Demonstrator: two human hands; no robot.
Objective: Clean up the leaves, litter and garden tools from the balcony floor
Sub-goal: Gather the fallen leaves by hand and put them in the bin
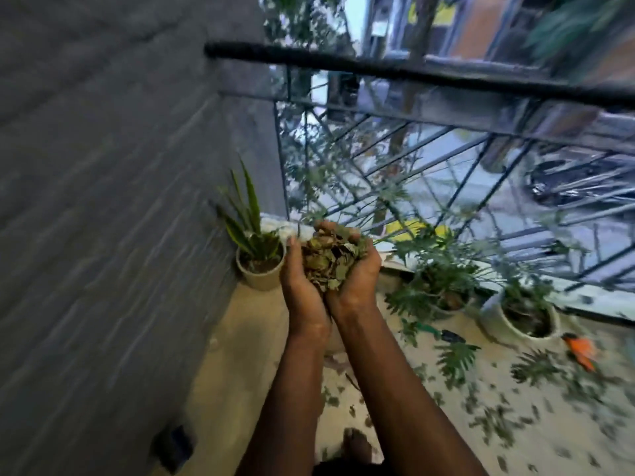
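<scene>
I have one head-worn view, tilted: it looks forward and down across the balcony floor (pixel 240 355) toward its railing (pixel 412 73) edge.

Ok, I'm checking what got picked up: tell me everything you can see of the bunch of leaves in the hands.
The bunch of leaves is a loose heap of dry, crumpled leaves, brown and dull green. It lies cupped between the left hand and the right hand, whose fingers curl up around its sides, raised above the balcony floor. Blur hides finer detail.
</scene>
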